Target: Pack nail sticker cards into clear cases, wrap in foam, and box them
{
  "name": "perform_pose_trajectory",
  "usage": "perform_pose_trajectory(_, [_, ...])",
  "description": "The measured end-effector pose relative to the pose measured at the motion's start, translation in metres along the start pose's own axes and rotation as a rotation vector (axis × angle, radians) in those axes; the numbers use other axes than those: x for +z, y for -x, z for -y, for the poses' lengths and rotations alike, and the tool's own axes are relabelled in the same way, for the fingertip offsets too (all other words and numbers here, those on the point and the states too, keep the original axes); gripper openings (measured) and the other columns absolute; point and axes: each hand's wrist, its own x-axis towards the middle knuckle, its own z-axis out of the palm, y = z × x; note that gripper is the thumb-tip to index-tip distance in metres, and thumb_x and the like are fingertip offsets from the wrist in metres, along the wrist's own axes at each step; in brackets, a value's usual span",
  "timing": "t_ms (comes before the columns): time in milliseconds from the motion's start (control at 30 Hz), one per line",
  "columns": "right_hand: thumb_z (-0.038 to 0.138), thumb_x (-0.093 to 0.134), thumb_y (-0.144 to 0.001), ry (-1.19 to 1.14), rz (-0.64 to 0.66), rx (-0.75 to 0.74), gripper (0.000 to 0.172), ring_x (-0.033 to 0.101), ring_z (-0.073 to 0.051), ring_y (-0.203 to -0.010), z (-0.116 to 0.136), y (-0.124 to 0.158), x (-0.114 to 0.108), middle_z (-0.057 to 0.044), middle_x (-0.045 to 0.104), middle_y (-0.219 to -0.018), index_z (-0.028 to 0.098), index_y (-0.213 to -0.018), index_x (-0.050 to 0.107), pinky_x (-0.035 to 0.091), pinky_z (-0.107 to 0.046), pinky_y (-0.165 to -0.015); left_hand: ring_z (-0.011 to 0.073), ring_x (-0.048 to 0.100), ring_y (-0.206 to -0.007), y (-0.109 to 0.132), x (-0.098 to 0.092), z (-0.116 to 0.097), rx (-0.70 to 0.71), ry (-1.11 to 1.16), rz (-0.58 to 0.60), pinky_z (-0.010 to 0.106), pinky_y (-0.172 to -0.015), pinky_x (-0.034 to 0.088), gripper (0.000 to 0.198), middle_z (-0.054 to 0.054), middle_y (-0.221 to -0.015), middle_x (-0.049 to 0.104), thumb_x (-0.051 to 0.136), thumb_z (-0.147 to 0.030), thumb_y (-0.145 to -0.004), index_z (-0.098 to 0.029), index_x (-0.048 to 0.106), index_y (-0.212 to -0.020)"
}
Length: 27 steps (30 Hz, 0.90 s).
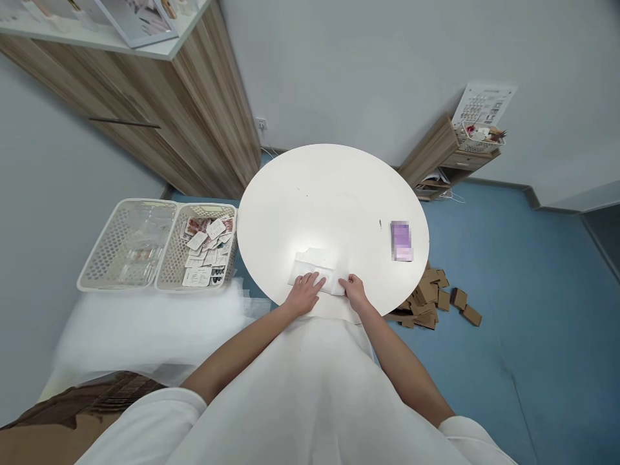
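A thin white packing sheet [317, 270], folded into a flat bundle, lies on the near part of the round white table [329, 194]. My left hand [304, 292] rests on the bundle's left half with its fingers spread and pressing down. At the right end, my right hand [355, 290] pinches the sheet's edge between thumb and fingers. Whatever the folds may contain is hidden. Farther right on the tabletop is a small purple packet [402, 241], blurred out by pixelation.
Left of the table stand a white basket [167, 274] of printed cards and packets and another basket [90, 274] of clear plastic pieces. A pile of translucent white sheets [159, 323] lies before them. Small brown cardboard boxes [426, 294] cover the floor at right. A wooden cabinet [213, 110] stands behind.
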Motion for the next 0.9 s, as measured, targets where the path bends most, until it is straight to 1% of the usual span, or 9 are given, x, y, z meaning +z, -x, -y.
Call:
perform_pose_trajectory(167, [0.036, 0.047, -0.070, -0.021, 0.072, -0.036, 0.019, 0.051, -0.011, -0.052, 0.016, -0.002, 0.010, 0.002, 0.054, -0.063, 0.020, -0.080, 0.048, 0.043, -0.025, -0.051, 0.0269, 0.032, -0.117, -0.005, 0.002, -0.005, 0.026, 0.009, 0.000, 0.040, -0.093, 0.024, 0.059, 0.009, -0.133, 0.033, 0.045, -0.025, -0.077, -0.026, 0.023, -0.132])
perform_pose_trajectory(300, [0.029, 0.047, -0.071, 0.150, 0.171, -0.127, 0.021, 0.053, -0.011, -0.056, 0.024, -0.001, 0.015, 0.003, 0.055, -0.064, 0.020, -0.089, 0.053, 0.044, -0.026, -0.060, 0.0265, 0.030, -0.120, -0.002, 0.002, -0.008, 0.031, 0.022, -0.027, 0.040, -0.095, 0.022, 0.067, 0.012, -0.137, 0.027, 0.043, -0.030, -0.078, -0.020, 0.012, -0.136])
perform_pose_trajectory(367, [0.023, 0.042, -0.073, 0.298, 0.198, -0.193, 0.026, 0.054, -0.011, -0.060, 0.025, -0.002, 0.012, 0.001, 0.056, -0.070, 0.019, -0.096, 0.053, 0.045, -0.027, -0.065, 0.0269, 0.028, -0.121, 0.000, 0.002, -0.008, 0.068, 0.012, -0.036, 0.041, -0.096, 0.020, 0.067, 0.012, -0.138, 0.025, 0.044, -0.031, -0.078, -0.020, 0.012, -0.136])
perform_pose_trajectory(467, [0.020, 0.043, -0.073, 0.512, 0.206, -0.341, 0.032, 0.054, -0.012, -0.072, 0.023, -0.003, 0.005, -0.003, 0.054, -0.086, 0.019, -0.104, 0.053, 0.045, -0.029, -0.074, 0.0275, 0.028, -0.122, 0.002, 0.002, -0.007, 0.087, -0.019, -0.013, 0.044, -0.098, 0.016, 0.061, 0.009, -0.136, 0.030, 0.046, -0.030, -0.076, -0.025, 0.023, -0.132])
perform_pose_trajectory(600, [0.026, 0.056, -0.070, 0.682, 0.205, -0.490, 0.048, 0.053, -0.016, -0.086, 0.017, -0.002, 0.003, -0.007, 0.041, -0.111, 0.022, -0.117, 0.046, 0.044, -0.032, -0.078, 0.0273, 0.026, -0.123, 0.010, 0.003, -0.002, 0.052, 0.018, -0.004, 0.044, -0.099, 0.016, 0.055, 0.008, -0.136, 0.031, 0.050, -0.029, -0.075, -0.028, 0.032, -0.127])
perform_pose_trajectory(667, [0.027, 0.056, -0.071, 0.702, 0.172, -0.479, 0.049, 0.052, -0.017, -0.089, 0.013, 0.000, 0.008, -0.008, 0.035, -0.116, 0.023, -0.118, 0.044, 0.044, -0.032, -0.078, 0.0281, 0.024, -0.125, 0.017, 0.005, 0.001, -0.048, 0.084, -0.040, 0.045, -0.099, 0.016, 0.054, 0.008, -0.137, 0.027, 0.051, -0.030, -0.074, -0.028, 0.034, -0.125])
perform_pose_trajectory(700, [0.027, 0.054, -0.072, 0.704, 0.139, -0.470, 0.048, 0.052, -0.017, -0.092, 0.011, 0.001, 0.012, -0.008, 0.034, -0.117, 0.023, -0.118, 0.043, 0.044, -0.032, -0.080, 0.0291, 0.022, -0.125, 0.021, 0.007, 0.002, -0.151, 0.132, -0.066, 0.045, -0.099, 0.017, 0.055, 0.009, -0.138, 0.024, 0.051, -0.032, -0.074, -0.028, 0.033, -0.126])
perform_pose_trajectory(833, [0.024, 0.051, -0.073, 0.699, 0.064, -0.466, 0.047, 0.047, -0.020, -0.102, 0.005, 0.003, 0.024, -0.009, 0.031, -0.118, 0.022, -0.118, 0.042, 0.041, -0.032, -0.084, 0.0321, 0.021, -0.126, 0.028, 0.013, 0.004, -0.732, 0.439, -0.134, 0.047, -0.096, 0.025, 0.065, 0.013, -0.138, 0.021, 0.051, -0.041, -0.073, -0.022, 0.024, -0.130])
perform_pose_trajectory(900, [0.024, 0.051, -0.072, 0.701, 0.079, -0.449, 0.047, 0.049, -0.020, -0.100, 0.004, 0.003, 0.025, -0.008, 0.031, -0.119, 0.022, -0.119, 0.041, 0.042, -0.031, -0.083, 0.0303, 0.023, -0.125, 0.025, 0.016, 0.003, -0.859, 0.625, -0.149, 0.043, -0.097, 0.028, 0.068, 0.014, -0.136, 0.024, 0.051, -0.043, -0.072, -0.019, 0.023, -0.129])
